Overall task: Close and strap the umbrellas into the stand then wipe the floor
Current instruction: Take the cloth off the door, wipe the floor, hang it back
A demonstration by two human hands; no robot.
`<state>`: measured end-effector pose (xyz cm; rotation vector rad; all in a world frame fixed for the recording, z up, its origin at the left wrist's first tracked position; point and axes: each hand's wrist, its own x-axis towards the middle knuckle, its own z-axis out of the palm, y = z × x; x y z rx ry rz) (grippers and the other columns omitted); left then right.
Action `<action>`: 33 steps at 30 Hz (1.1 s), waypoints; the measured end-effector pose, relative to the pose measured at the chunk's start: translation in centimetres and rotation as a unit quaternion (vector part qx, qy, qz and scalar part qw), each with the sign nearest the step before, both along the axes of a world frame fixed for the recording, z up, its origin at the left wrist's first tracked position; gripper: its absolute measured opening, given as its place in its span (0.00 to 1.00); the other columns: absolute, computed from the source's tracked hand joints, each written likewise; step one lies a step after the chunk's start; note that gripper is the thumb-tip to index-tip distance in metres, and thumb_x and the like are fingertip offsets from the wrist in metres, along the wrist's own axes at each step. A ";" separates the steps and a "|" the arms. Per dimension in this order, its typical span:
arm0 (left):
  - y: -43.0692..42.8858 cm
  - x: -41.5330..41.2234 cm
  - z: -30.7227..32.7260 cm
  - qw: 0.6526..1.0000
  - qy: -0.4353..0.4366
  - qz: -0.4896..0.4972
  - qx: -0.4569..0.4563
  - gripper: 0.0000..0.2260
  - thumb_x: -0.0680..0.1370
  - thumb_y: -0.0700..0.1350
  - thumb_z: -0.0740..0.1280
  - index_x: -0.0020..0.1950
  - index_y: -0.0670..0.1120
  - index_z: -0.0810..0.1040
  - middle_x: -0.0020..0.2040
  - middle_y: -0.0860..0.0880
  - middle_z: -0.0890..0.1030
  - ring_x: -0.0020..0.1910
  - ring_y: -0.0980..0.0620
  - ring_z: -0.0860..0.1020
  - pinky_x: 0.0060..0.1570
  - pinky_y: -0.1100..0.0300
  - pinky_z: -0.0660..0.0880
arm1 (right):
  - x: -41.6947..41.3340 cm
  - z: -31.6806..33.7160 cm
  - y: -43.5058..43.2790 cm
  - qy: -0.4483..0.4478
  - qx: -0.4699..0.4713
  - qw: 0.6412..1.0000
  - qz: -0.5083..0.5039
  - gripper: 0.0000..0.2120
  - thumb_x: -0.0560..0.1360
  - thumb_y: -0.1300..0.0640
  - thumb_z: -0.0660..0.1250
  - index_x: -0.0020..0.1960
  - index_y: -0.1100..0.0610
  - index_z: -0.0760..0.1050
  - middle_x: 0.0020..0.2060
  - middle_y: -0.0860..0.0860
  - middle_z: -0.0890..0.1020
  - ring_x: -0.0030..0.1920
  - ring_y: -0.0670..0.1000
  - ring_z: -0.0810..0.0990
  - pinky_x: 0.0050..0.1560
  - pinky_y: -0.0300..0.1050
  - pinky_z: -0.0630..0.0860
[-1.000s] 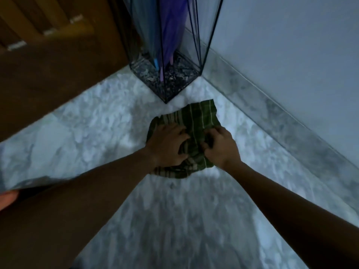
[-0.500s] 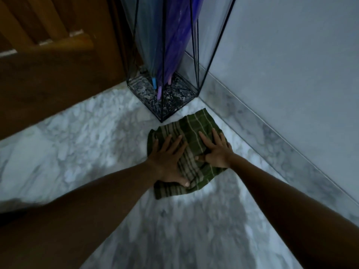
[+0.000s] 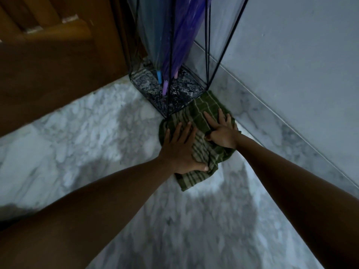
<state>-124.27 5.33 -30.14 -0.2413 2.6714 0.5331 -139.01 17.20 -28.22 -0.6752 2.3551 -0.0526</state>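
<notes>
Fingers [image 3: 182,133] of both hands spread flat on cloth [image 3: 202,152]; stand [image 3: 174,90] holds closed umbrellas [image 3: 180,35].

no readable text or labels anywhere.

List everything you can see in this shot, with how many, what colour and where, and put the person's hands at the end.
umbrella stand: one, thin black wire frame with a dark speckled base, in the corner between door and wall
umbrellas: two closed, one pale blue, one purple, standing tips down in the stand
cloth: one, green with pale stripes, flat on the floor touching the stand's near right edge
floor: white and grey marble
skirting: one strip, grey marble, along the foot of the wall
wall: pale grey, right
door: brown wood, left
left hand: flat, fingers spread, pressing on the cloth
right hand: flat, fingers spread, on the cloth nearer the wall
</notes>
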 end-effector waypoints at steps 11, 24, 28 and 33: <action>-8.1 10.5 0.2 0.998 -0.010 -0.056 -0.012 0.58 0.64 0.81 0.59 0.79 0.53 0.30 0.78 0.53 0.27 0.76 0.49 0.26 0.75 0.42 0.31 | 11.1 -2.1 -1.1 0.113 -0.085 0.974 0.178 0.34 0.80 0.34 0.46 0.82 0.43 0.39 0.80 0.53 0.34 0.80 0.58 0.35 0.77 0.64 0.39; -18.9 13.0 0.2 0.998 -0.057 0.010 -0.030 0.58 0.64 0.79 0.62 0.78 0.58 0.30 0.78 0.55 0.28 0.76 0.49 0.28 0.74 0.44 0.31 | 14.7 -2.3 -10.6 0.122 -0.127 0.957 0.230 0.44 0.77 0.28 0.51 0.82 0.47 0.36 0.81 0.55 0.39 0.80 0.56 0.36 0.77 0.59 0.35; -21.5 12.1 0.0 0.997 -0.038 0.055 -0.032 0.54 0.68 0.76 0.63 0.79 0.57 0.31 0.79 0.54 0.29 0.77 0.48 0.30 0.75 0.43 0.33 | 13.4 -2.6 -14.7 0.131 -0.140 0.955 0.225 0.41 0.80 0.32 0.51 0.82 0.50 0.37 0.81 0.57 0.40 0.80 0.56 0.37 0.77 0.57 0.36; -23.7 10.7 0.0 0.993 -0.020 0.115 -0.012 0.51 0.71 0.72 0.64 0.80 0.56 0.35 0.80 0.54 0.32 0.78 0.47 0.32 0.74 0.43 0.34 | 11.2 -2.6 -19.2 0.122 -0.110 0.967 0.196 0.41 0.79 0.32 0.53 0.82 0.47 0.38 0.81 0.56 0.39 0.80 0.56 0.36 0.78 0.57 0.39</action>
